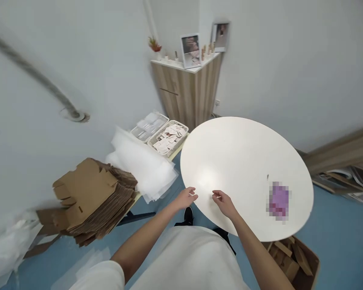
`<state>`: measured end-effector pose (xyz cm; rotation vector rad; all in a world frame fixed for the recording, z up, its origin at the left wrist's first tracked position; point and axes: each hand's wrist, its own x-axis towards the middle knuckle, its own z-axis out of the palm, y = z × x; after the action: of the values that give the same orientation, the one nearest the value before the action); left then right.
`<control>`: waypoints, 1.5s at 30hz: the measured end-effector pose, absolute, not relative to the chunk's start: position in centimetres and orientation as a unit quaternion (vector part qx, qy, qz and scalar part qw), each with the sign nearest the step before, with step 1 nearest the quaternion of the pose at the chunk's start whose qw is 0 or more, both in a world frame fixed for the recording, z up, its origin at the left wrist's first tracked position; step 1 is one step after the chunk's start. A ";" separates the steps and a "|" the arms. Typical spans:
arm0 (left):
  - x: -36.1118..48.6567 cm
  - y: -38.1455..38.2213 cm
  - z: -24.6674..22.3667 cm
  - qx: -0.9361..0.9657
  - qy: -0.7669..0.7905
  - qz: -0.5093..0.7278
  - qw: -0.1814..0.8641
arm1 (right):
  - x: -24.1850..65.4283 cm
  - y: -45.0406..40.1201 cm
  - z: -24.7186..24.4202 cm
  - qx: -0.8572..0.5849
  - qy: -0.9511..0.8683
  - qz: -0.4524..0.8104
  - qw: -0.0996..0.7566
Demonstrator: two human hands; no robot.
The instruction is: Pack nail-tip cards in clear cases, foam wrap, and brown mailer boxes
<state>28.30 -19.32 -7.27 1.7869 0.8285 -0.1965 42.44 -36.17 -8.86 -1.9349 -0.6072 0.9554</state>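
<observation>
My left hand (186,198) is held over the near left edge of a round white table (238,149), its fingers apart and nothing in them. A little to its right, above the tabletop, my right hand (224,203) has loosely bent fingers and also holds nothing. Farther right on the table lies a purple item (279,199), pixelated so that its kind cannot be made out. A small dark object (268,176) sits just beyond it.
On the left are a stack of flat cardboard boxes (87,193), white foam sheets (142,165), a basket of cards (169,139) and a basket of clear packets (149,125). A wooden cabinet (184,90) stands behind. A carton of boxes (293,257) is under the table's right side.
</observation>
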 end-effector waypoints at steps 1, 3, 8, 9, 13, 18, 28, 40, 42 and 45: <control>26.8 -18.1 -7.4 0.755 0.357 -0.092 0.543 | 41.9 -34.7 -8.9 -0.773 -0.265 0.395 0.421; 24.1 -16.0 -7.5 0.749 0.367 -0.104 0.541 | 41.0 -32.2 -8.9 -0.760 -0.309 0.416 0.392; 20.0 -12.7 -8.1 0.767 0.405 -0.100 0.487 | 40.5 -29.3 -8.8 -0.744 -0.390 0.439 0.320; 19.7 -12.5 -8.1 0.775 0.410 -0.109 0.468 | 40.8 -29.0 -8.7 -0.742 -0.398 0.441 0.310; 19.7 -12.0 -7.7 0.786 0.413 -0.147 0.436 | 42.6 -27.3 -9.0 -0.736 -0.413 0.453 0.287; 20.6 -10.7 -6.3 0.768 0.414 -0.096 0.479 | 44.2 -24.1 -9.6 -0.728 -0.432 0.443 0.295; 25.1 0.4 -5.1 0.830 0.430 0.056 0.351 | 44.7 -13.0 -7.2 -0.727 -0.488 0.375 0.305; 32.8 13.6 -10.8 0.883 0.400 -0.081 0.232 | 43.0 4.1 -10.4 -0.815 -0.518 0.254 0.064; 33.6 14.2 -11.8 0.885 0.393 -0.103 0.229 | 42.9 5.1 -11.2 -0.822 -0.508 0.257 0.016; 34.3 14.6 -12.9 0.881 0.394 -0.130 0.226 | 42.7 5.8 -12.0 -0.826 -0.493 0.273 -0.021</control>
<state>34.27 14.59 -12.93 2.4303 1.0872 -0.3575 42.70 5.77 -11.97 -2.6299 -1.5690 0.8704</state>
